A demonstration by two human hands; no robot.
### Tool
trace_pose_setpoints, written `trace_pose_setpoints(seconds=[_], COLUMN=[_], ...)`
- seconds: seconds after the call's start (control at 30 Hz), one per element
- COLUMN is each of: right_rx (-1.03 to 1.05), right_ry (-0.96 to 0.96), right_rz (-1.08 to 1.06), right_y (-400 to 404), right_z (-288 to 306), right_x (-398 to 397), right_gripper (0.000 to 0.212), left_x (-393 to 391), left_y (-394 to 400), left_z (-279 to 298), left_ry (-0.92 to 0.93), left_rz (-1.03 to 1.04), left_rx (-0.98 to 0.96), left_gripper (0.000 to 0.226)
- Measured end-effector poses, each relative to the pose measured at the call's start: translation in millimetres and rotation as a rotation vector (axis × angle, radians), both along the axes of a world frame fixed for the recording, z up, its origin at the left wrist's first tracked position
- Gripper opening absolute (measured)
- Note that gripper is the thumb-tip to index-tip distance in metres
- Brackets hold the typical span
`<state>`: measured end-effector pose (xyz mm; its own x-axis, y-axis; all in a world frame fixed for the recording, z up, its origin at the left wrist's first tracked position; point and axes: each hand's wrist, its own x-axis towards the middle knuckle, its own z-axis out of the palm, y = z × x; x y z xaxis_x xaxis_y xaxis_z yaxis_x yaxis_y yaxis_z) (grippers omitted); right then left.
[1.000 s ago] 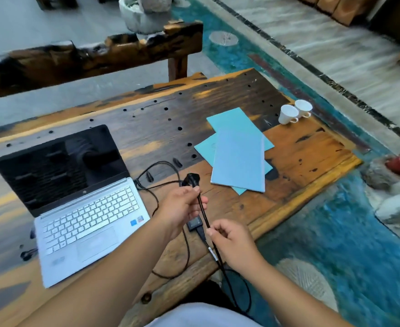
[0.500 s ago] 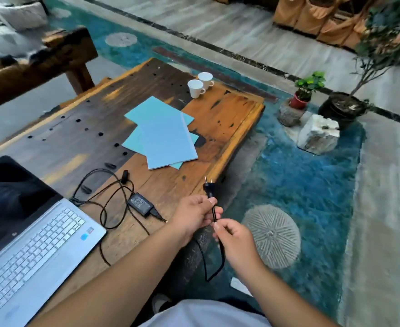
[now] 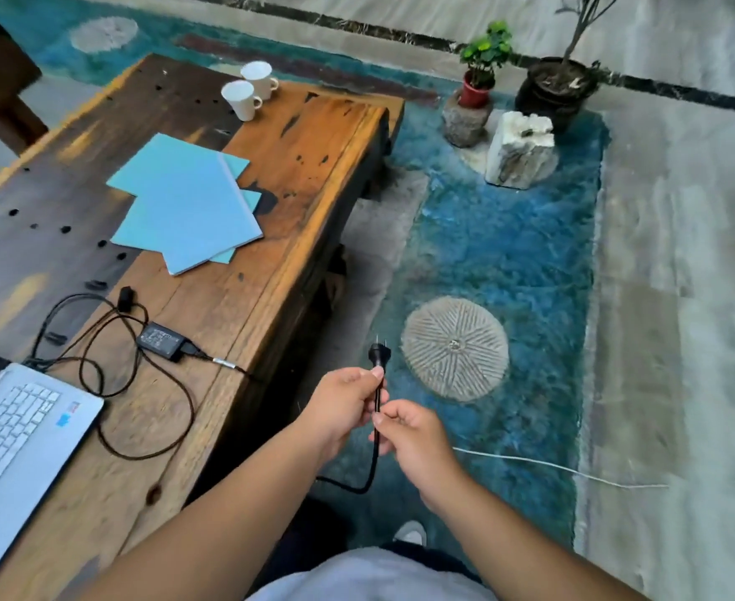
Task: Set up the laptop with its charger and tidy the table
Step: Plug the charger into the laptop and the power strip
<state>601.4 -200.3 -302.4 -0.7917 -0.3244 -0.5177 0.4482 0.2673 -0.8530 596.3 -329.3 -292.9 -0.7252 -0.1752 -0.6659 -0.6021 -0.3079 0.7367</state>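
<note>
Grey stone floor (image 3: 682,253) fills the right side of the head view, with a shaggy blue-green rug (image 3: 509,262) laid over it beside the long, worn wooden tabletop (image 3: 305,167), orange-brown along its near edge and dark with drilled holes farther in. On the rug lies a round, pale ribbed disc (image 3: 454,348); beyond it stand a white rough rock (image 3: 519,149), a small green plant in a red pot (image 3: 480,67) on a grey stone, and a large black planter (image 3: 556,91). A thin white cord (image 3: 552,467) trails across the rug onto the floor.

On the tabletop sit two white ceramic cups (image 3: 248,91) near the far end, a loose stack of light blue paper folders (image 3: 188,201), and, at the left edge, the corner of an open silver laptop (image 3: 14,435). The black rectangular charger brick (image 3: 162,340) rests near the laptop among loops of its thin black cable (image 3: 140,427).

Off the table's edge, above the rug, the left hand (image 3: 342,405) pinches the black power cord (image 3: 374,440) just below its black pronged plug (image 3: 377,355), fingers clamped on it. The right hand (image 3: 409,435) grips the same cord just lower, fingers closed around it.
</note>
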Motion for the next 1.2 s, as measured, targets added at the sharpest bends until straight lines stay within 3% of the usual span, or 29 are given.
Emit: trace_pose_setpoints(seconds=[0.3, 0.57, 0.77, 1.03, 1.2], right_rx=[0.137, 0.212, 0.139, 0.162, 0.052], right_ry=[-0.087, -0.243, -0.409, -0.610, -0.735], right_rz=[-0.146, -0.354, -0.487, -0.380, -0.427], right_y=[32.4, 23.1, 21.6, 32.2, 32.8], right_z=[-47.9, -131.6, -252.7, -478.4, -596.9], right_x=[9.4, -9.3, -23.5, -33.1, -41.3], right_gripper=[0.028, 0.022, 0.021, 0.013, 0.008], left_x=[-0.9, -35.3, -50.3, -50.0, -61.0], left_y=[46.9, 43.3, 46.5, 53.8, 54.3], left_z=[-48.8, -151.0, -281.6, -510.0, -621.9], left_ry=[-0.146, -0.291, -0.335, -0.467, -0.477], left_rz=[0.012, -0.119, -0.147, -0.139, -0.170], left_rx=[0.193, 0.124, 0.169, 0.082, 0.047], left_gripper=[0.027, 0.028, 0.031, 0.020, 0.011])
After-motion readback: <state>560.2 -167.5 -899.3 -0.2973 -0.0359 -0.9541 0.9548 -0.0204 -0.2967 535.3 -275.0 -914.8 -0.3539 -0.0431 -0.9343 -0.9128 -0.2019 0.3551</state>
